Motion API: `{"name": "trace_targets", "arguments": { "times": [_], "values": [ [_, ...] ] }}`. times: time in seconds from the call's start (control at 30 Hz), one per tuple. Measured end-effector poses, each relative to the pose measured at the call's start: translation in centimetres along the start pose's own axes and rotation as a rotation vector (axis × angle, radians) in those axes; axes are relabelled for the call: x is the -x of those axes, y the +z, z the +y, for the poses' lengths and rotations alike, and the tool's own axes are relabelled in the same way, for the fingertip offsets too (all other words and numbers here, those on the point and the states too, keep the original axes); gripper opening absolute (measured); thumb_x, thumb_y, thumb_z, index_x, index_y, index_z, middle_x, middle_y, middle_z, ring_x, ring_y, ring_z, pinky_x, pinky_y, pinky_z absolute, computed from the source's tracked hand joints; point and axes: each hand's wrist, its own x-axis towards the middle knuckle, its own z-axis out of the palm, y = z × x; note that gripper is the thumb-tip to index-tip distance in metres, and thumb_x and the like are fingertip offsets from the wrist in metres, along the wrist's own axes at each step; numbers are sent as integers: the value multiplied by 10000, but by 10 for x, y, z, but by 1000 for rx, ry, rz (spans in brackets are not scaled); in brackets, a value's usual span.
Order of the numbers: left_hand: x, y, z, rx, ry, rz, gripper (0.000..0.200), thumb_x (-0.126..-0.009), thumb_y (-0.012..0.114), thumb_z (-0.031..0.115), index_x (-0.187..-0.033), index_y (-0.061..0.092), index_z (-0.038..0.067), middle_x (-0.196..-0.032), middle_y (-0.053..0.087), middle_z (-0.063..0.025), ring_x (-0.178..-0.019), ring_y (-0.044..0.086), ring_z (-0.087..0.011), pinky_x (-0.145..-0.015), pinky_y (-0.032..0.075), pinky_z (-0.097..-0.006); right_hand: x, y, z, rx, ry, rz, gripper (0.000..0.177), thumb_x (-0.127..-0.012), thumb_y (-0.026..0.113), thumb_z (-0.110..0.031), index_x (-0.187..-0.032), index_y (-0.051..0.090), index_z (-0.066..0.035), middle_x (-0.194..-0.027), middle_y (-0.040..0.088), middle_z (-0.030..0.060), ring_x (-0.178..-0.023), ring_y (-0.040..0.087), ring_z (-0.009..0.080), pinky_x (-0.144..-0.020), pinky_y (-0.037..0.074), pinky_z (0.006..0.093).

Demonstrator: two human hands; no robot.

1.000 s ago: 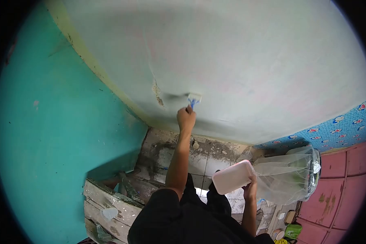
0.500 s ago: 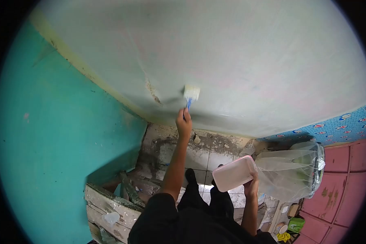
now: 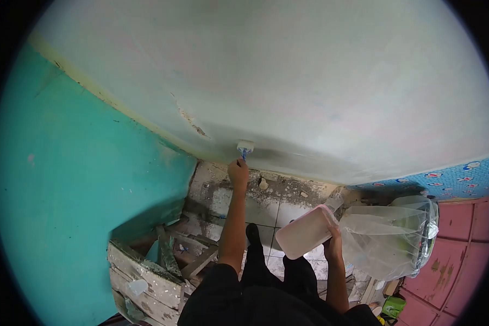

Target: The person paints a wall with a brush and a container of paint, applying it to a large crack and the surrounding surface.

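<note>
My left hand point(image 3: 237, 173) is closed round the handle of a paintbrush point(image 3: 245, 145) with a blue handle and wide pale bristles. The bristles are at the lower part of the whitish wall point(image 3: 331, 92), where shadows of the arm and brush fall. My right hand point(image 3: 334, 243) grips the right side of a shallow pink plastic tray point(image 3: 304, 232), tilted in front of my legs. A pale layer covers the inside of the tray. Left of the brush, a chipped crack point(image 3: 193, 124) runs down the wall.
A teal wall point(image 3: 81, 179) meets the whitish one at the left corner. Worn planks point(image 3: 146, 280) stand at lower left. At right are a plastic-covered container point(image 3: 396, 233) and a pink panelled surface point(image 3: 437, 266). Debris lies along the tiled floor point(image 3: 261, 209).
The paintbrush in my left hand has moved down the wall, closer to the floor. My right hand and the tray have shifted slightly left. The view has tilted a little.
</note>
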Motion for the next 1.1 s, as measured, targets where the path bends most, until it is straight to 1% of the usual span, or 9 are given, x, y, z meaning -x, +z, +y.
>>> {"name": "trace_targets", "arguments": {
  "times": [0.1, 0.2, 0.3, 0.4, 0.5, 0.6, 0.8, 1.0, 1.1],
  "values": [
    [19, -52, 62, 200, 152, 134, 432, -1012, 487, 271, -696, 549, -17, -592, 526, -96, -498, 446, -234, -503, 354, -373, -9, 3, -23, 55, 17, -119, 585, -887, 552, -302, -1398, 396, -66, -1318, 506, 124, -1250, 493, 271, -978, 467, 472],
    [48, -105, 131, 467, 135, 140, 394, -1014, 505, 279, -754, 565, -10, -597, 503, -38, -527, 428, -131, -503, 349, -314, -18, -5, -32, 91, 42, -100, 618, -879, 572, -374, -1411, 390, -117, -1336, 488, 102, -1260, 473, 280, -956, 467, 513],
    [77, -148, 170, 454, 148, 64, 345, -1012, 512, 265, -801, 567, -3, -601, 472, 11, -558, 426, -72, -509, 343, -273, -19, 3, -51, 133, 82, -82, 629, -882, 540, -418, -1425, 391, -137, -1382, 452, 110, -1282, 450, 297, -961, 465, 519],
    [119, -189, 205, 311, 140, -167, 292, -1003, 528, 236, -885, 617, -16, -623, 512, 14, -554, 443, -63, -501, 351, -261, -21, 6, -67, 163, 106, -91, 620, -888, 518, -434, -1428, 383, -160, -1376, 446, 112, -1279, 441, 302, -949, 473, 520],
    [158, -202, 223, 224, 87, -227, 250, -983, 570, 199, -1025, 653, -33, -682, 607, -7, -552, 483, -55, -503, 388, -237, -27, 5, -72, 162, 125, -107, 624, -892, 519, -437, -1429, 372, -157, -1361, 452, 114, -1261, 453, 305, -940, 477, 521],
    [189, -208, 246, 215, 14, -292, 249, -956, 616, 121, -1125, 646, -61, -854, 700, -65, -598, 545, -52, -533, 443, -210, -33, 3, -79, 160, 137, -131, 617, -894, 529, -419, -1429, 364, -158, -1347, 460, 116, -1250, 461, 302, -937, 480, 517],
    [217, -193, 273, 338, 29, -281, 239, -914, 677, 115, -1076, 668, -62, -786, 711, -86, -592, 604, -73, -518, 484, -215, -26, 8, -98, 141, 156, -147, 561, -910, 525, -359, -1408, 365, -158, -1315, 484, 109, -1202, 508, 280, -904, 506, 493],
    [223, -166, 292, 306, 71, -271, 237, -940, 664, 197, -918, 701, -36, -731, 705, -63, -586, 595, -58, -516, 447, -214, -28, 6, -109, 94, 116, -225, 519, -935, 496, -361, -1392, 374, -146, -1300, 501, 100, -1169, 545, 250, -873, 529, 460],
    [224, -151, 302, 217, 337, -284, 214, -938, 657, 177, -885, 690, -27, -642, 635, -40, -555, 543, -59, -494, 410, -255, -25, 8, -118, 55, 106, -239, 526, -941, 486, -379, -1397, 375, -140, -1307, 500, 100, -1180, 541, 249, -875, 529, 461]
  ]
}}
